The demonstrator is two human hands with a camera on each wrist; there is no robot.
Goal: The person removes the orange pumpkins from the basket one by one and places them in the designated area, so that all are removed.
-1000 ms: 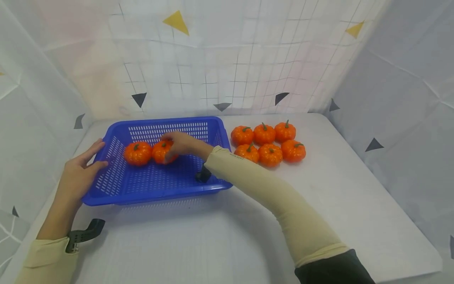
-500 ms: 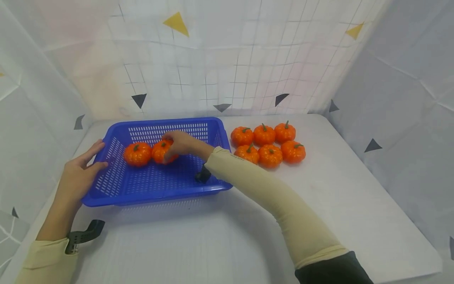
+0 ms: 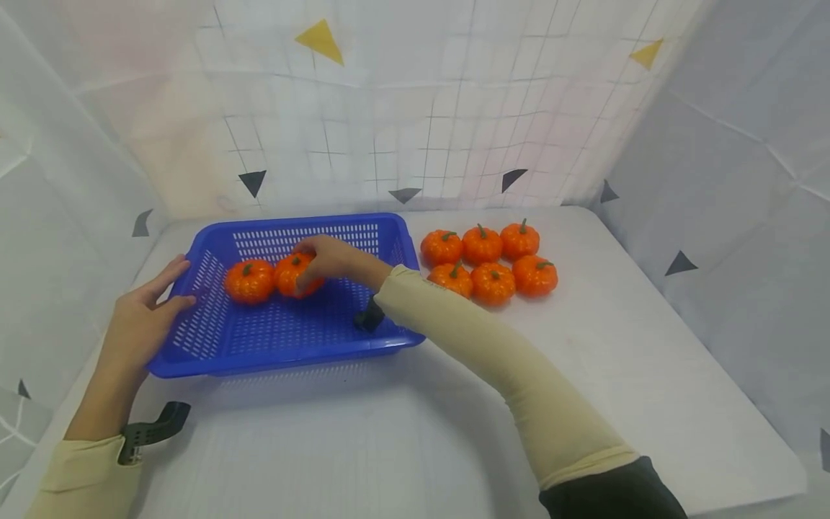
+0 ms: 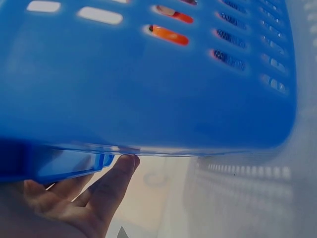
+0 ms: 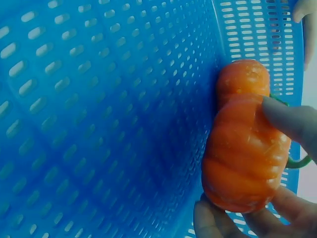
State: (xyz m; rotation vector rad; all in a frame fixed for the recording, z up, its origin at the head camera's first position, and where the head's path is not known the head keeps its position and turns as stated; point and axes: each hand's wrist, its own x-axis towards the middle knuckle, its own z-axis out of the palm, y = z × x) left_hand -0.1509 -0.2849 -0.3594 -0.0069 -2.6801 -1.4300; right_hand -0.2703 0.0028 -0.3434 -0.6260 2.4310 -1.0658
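A blue plastic basket [image 3: 292, 353] with slotted walls stands on the left side of the table. My left hand [image 3: 145, 313] holds its left rim, the thumb and fingers spread apart; the left wrist view shows the thumb tip [image 4: 126, 161] right at the rim's edge. Inside the basket my right hand [image 3: 333, 261] grips a small orange pumpkin [image 5: 247, 153], thumb on one side and fingers on the other. Beside that one is another orange pumpkin [image 3: 250, 281] with a green stem, close against it near the left wall.
Right of the basket, several more orange pumpkins sit in two rows, among them a front one [image 3: 493, 284] and a back one [image 3: 482, 245]. A white curtain with a grid [image 3: 415, 130] closes off the table's back.
Almost nothing has moved. The right hand stays around the pumpkin, which has shifted very slightly; the left hand keeps its place at the rim.
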